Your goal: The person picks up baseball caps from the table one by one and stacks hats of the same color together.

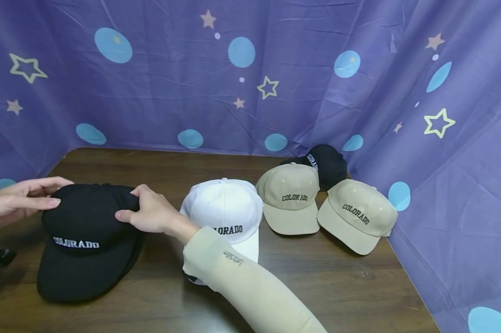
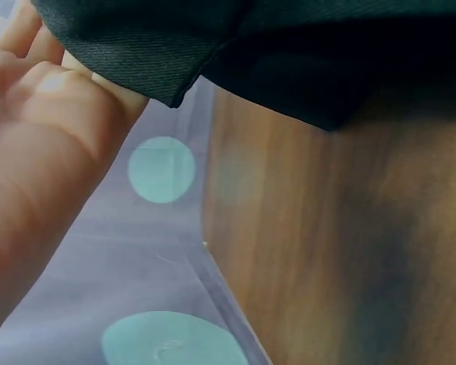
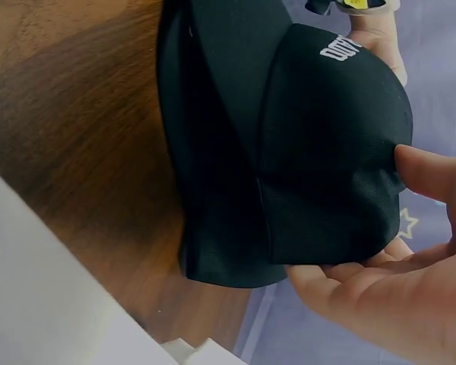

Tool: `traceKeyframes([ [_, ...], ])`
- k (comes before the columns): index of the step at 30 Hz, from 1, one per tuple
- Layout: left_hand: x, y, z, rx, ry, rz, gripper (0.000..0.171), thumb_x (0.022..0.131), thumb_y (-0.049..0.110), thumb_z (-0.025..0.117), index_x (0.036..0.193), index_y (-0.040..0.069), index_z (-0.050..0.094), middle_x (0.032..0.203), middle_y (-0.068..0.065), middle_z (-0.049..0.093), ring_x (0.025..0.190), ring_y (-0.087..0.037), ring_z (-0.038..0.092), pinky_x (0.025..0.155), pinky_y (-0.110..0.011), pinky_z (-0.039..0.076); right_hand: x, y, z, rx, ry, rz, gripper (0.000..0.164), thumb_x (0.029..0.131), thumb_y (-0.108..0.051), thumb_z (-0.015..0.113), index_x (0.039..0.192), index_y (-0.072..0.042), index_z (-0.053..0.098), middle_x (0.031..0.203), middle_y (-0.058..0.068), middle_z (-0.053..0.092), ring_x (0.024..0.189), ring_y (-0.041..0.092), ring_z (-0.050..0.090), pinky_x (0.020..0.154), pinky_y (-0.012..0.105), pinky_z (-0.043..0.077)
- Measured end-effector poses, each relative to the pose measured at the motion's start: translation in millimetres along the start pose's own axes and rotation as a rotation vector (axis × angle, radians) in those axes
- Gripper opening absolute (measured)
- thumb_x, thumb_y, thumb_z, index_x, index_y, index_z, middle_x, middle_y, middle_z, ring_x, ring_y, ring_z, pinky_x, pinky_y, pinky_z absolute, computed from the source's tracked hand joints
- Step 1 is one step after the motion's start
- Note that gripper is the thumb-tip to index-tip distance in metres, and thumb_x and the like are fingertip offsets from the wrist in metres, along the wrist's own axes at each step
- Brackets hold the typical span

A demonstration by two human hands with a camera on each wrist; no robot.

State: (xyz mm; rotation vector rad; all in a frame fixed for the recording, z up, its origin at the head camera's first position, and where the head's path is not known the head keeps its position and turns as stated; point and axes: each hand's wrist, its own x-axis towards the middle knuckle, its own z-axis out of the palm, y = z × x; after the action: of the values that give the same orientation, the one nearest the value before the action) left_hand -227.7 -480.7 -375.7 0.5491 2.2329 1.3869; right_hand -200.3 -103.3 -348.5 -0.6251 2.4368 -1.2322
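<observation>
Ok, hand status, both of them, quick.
Left hand: closed on the side of the black cap at the left of the table.
Right hand: closed, pinching that same cap's other side between thumb and fingers.

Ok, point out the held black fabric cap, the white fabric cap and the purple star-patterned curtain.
Held black fabric cap point(image 1: 85, 219): head view, crown front.
White fabric cap point(image 1: 217, 206): head view, crown front.
Purple star-patterned curtain point(image 1: 208, 69): head view, back stretch.
</observation>
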Motion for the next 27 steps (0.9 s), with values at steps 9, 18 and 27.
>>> traceKeyframes([
  [9, 7.4, -11.1, 14.1, 0.074, 0.129, -0.059, 0.047, 0.113, 0.0, 0.042, 0.156, 0.018, 0.044, 0.13, 0.009, 0.064, 0.113, -0.012, 0.064, 0.085, -0.026, 0.05, 6, 3, 9, -0.072, 0.036, 0.048, 0.053, 0.101, -0.039, 0.074, 0.144, -0.019, 0.052, 0.139, -0.005, 0.065, 0.127, 0.005, 0.06, 0.104, 0.022, 0.048],
  [18, 16.1, -13.4, 23.7, 0.079, 0.171, -0.093, 0.044, 0.114, 0.008, 0.045, 0.157, 0.017, 0.041, 0.13, 0.004, 0.059, 0.112, -0.014, 0.06, 0.085, -0.027, 0.051, 12, 9, 13, -0.132, 0.086, 0.096, 0.051, 0.101, -0.039, 0.073, 0.143, -0.018, 0.051, 0.14, -0.003, 0.063, 0.126, 0.007, 0.059, 0.104, 0.023, 0.047],
  [27, 23.0, -9.9, 29.2, 0.141, 0.24, -0.131, 0.047, 0.114, 0.017, 0.05, 0.16, 0.019, 0.037, 0.134, 0.013, 0.05, 0.114, 0.005, 0.051, 0.083, -0.019, 0.048, 19, 10, 20, -0.186, 0.192, 0.171, 0.048, 0.103, -0.044, 0.069, 0.144, -0.026, 0.052, 0.136, -0.004, 0.058, 0.123, 0.013, 0.06, 0.1, 0.032, 0.051],
])
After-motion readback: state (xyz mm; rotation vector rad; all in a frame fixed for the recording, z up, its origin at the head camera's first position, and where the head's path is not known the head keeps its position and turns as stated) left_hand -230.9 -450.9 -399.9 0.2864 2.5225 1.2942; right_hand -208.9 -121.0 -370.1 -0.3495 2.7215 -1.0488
